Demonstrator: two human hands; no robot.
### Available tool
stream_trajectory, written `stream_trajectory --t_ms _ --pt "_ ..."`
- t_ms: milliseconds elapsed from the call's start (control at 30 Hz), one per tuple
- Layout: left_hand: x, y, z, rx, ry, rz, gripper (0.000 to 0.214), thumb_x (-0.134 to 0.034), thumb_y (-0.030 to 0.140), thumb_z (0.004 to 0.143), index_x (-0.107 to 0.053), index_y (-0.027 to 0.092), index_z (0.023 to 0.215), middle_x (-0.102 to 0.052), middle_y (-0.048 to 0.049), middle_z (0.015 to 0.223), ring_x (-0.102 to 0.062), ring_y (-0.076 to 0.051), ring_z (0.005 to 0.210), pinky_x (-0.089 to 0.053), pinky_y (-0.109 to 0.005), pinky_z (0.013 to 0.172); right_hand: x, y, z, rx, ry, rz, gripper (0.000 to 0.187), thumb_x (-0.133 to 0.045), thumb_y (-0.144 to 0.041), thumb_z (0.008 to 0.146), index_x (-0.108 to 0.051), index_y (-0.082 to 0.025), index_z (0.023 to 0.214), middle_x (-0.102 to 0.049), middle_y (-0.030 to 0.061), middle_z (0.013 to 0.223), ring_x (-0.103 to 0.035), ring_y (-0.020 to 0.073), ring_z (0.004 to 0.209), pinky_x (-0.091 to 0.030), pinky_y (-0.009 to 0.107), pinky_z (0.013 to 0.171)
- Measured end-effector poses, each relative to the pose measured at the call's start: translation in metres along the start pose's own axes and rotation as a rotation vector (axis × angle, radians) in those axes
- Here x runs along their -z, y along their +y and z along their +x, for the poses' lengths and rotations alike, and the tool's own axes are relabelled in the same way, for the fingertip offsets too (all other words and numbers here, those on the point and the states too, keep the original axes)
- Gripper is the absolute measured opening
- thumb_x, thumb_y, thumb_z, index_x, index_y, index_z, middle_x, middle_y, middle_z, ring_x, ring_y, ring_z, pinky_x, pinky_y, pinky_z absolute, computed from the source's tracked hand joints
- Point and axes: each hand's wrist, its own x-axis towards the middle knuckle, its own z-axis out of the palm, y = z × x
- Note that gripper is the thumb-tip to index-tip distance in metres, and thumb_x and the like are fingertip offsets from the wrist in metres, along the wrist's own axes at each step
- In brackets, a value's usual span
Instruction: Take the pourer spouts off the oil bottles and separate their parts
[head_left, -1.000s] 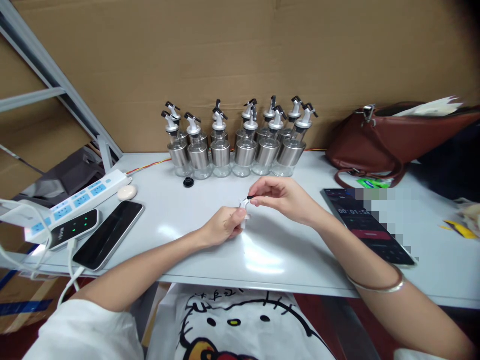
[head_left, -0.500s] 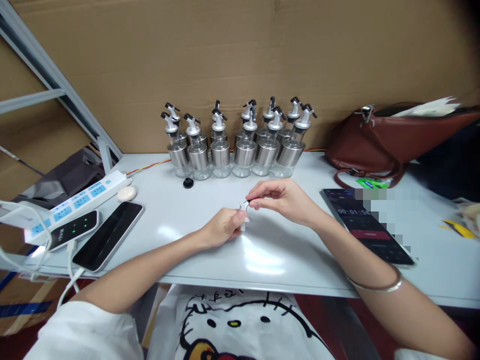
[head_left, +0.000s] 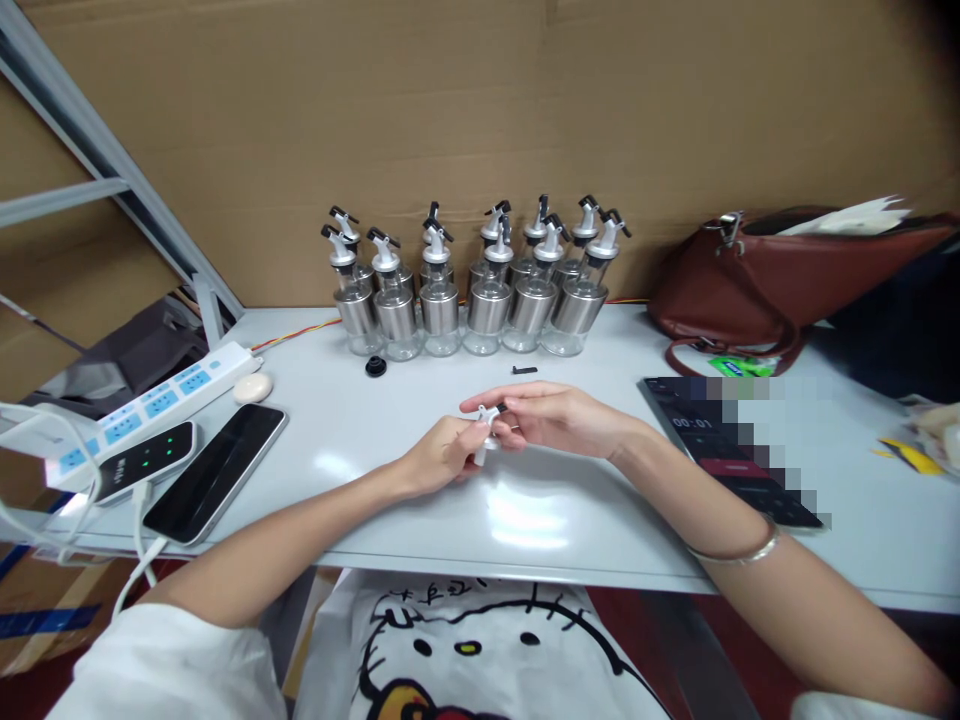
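My left hand [head_left: 444,452] is closed around a small white pourer spout [head_left: 484,428] just above the white table [head_left: 360,420]. My right hand [head_left: 551,416] meets it from the right, its fingertips pinched on a small black piece at the spout's top. A thin black pin [head_left: 524,370] lies on the table behind my right hand. Several glass and steel oil bottles [head_left: 465,290] with pourer tops stand in a cluster at the back. A black round cap [head_left: 376,367] lies in front of them.
A white power strip [head_left: 161,395], a charging device [head_left: 146,458] and a black phone [head_left: 217,470] lie at the left. A phone with a timer [head_left: 731,450] lies at the right, a brown leather bag [head_left: 787,275] behind it. A cardboard wall [head_left: 480,120] backs the table.
My right hand has dropped lower and flattened out over the spout. A thin black pin now shows on the table behind it. My left hand has barely moved.
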Motion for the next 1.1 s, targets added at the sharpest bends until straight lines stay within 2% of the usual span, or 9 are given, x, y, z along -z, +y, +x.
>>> stream_trajectory --t_ms 167,333,400,633,1100 --pt "-0.0009 -0.0009 0.0010 0.004 -0.005 -0.023 0.066 -0.033 0.068 0.079 -0.065 0.010 0.083 -0.052 0.0005 0.053 -0.032 -0.007 0.039 -0.027 -0.023 0.042 0.0091 0.0024 -0.0013 -0.027 -0.077 0.053 0.030 -0.059 -0.023 0.085 -0.063 -0.010 0.113 -0.056 0.0009 0.074 -0.052 0.0098 0.065 -0.040 0.025 0.064" --pt "0.0006 -0.0011 -0.0003 0.014 -0.012 0.108 0.066 -0.025 0.067 0.082 -0.053 0.014 0.052 -0.036 0.0037 0.040 -0.032 -0.007 0.040 -0.028 -0.023 0.045 0.0115 0.0065 0.0009 -0.002 -0.125 0.075 0.027 -0.061 -0.026 0.085 -0.061 -0.010 0.108 -0.054 0.0003 0.072 -0.051 0.0097 0.065 -0.038 0.024 0.062" --pt "0.0007 -0.0001 -0.0006 0.009 -0.017 0.120 0.067 -0.024 0.069 0.081 -0.046 0.016 0.046 -0.036 0.0032 0.040 -0.031 -0.007 0.040 -0.027 -0.023 0.045 0.0117 0.0074 0.0016 -0.001 -0.123 0.076 0.026 -0.061 -0.027 0.085 -0.061 -0.011 0.105 -0.053 0.0000 0.071 -0.051 0.0099 0.066 -0.038 0.024 0.064" --pt "-0.0003 0.0013 -0.0006 0.003 -0.008 0.124 0.068 -0.025 0.074 0.078 -0.038 0.018 0.042 -0.038 0.0020 0.040 -0.033 -0.008 0.041 -0.028 -0.024 0.045 0.0100 0.0071 0.0025 0.006 -0.110 0.060 0.025 -0.063 -0.030 0.083 -0.061 -0.012 0.101 -0.048 -0.0021 0.067 -0.047 0.0103 0.066 -0.037 0.025 0.066" --pt "0.0006 0.0017 -0.0012 -0.002 0.025 0.194 0.067 -0.021 0.077 0.077 -0.038 0.019 0.046 -0.038 0.0014 0.042 -0.034 -0.009 0.042 -0.028 -0.025 0.046 0.0065 0.0060 0.0022 0.055 -0.089 -0.039 0.028 -0.061 -0.035 0.084 -0.058 -0.013 0.102 -0.040 -0.0053 0.062 -0.041 0.0102 0.064 -0.035 0.026 0.069"
